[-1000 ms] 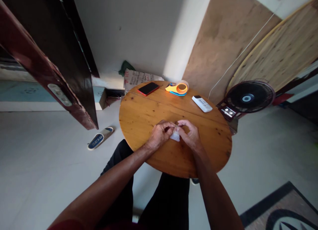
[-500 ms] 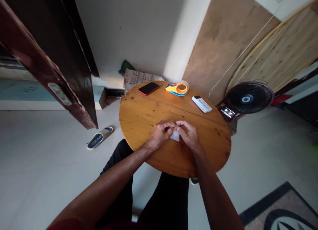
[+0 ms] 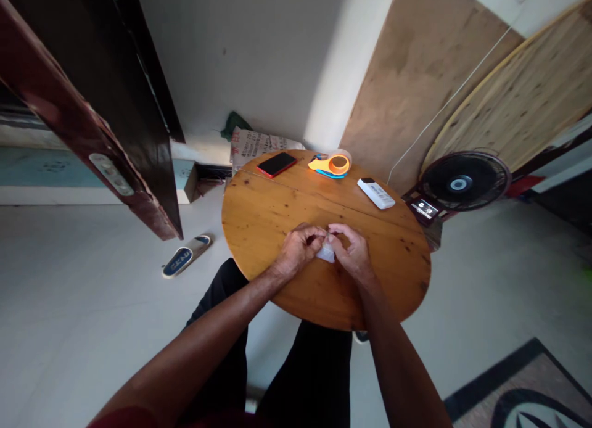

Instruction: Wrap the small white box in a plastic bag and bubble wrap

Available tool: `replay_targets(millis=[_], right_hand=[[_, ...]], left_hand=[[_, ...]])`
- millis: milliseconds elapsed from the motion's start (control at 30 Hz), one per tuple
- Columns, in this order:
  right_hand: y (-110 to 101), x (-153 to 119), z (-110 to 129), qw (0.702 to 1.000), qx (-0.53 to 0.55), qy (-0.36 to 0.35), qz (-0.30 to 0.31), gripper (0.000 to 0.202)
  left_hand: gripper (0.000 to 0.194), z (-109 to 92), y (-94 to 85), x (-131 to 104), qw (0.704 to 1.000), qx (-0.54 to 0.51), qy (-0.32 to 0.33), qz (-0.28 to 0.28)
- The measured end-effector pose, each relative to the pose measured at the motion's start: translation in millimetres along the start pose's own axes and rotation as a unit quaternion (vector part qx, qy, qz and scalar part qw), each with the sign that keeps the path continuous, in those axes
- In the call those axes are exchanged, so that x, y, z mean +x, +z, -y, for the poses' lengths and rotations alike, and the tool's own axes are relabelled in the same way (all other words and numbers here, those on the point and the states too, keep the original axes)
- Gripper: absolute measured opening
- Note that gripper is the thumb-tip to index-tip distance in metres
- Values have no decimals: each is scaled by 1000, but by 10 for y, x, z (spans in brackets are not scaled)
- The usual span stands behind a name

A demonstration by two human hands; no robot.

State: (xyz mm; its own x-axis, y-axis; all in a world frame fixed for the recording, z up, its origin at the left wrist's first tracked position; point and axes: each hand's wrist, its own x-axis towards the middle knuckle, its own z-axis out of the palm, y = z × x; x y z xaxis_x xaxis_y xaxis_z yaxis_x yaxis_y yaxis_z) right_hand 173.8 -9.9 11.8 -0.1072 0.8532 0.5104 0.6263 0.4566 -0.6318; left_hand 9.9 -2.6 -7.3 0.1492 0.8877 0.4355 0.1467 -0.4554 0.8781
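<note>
1 head-worn camera looks forward and down from the near side of the round table point(image 3: 259, 218).

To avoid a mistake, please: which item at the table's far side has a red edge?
The black-screened phone, leftmost there; the tape dispenser is mainly orange, and the white device shows no red.

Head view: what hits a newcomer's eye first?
An orange tape dispenser stands out near the far edge of the round wooden table. Over the table's middle, the left hand and right hand hold a small whitish piece. A dark fan is to the table's right.
</note>
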Motion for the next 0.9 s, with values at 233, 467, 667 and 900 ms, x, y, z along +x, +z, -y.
replay_targets(millis=[233,467,667,900], right_hand=[[2,-6,-28,999,-30,-9,-11,17],[6,-20,-52,999,-42,-21,-14,22],[0,-9,-13,994,-78,-71,-24,15],[3,10,9,984,-126,-112,-59,11]], left_hand=[[9,-10,-2,-8,1000,-5,0,-3],[10,-2,-4,-7,1000,5,-6,-1],[11,0,-11,-6,1000,1,-3,9],[11,1,-3,-6,1000,1,3,4]])
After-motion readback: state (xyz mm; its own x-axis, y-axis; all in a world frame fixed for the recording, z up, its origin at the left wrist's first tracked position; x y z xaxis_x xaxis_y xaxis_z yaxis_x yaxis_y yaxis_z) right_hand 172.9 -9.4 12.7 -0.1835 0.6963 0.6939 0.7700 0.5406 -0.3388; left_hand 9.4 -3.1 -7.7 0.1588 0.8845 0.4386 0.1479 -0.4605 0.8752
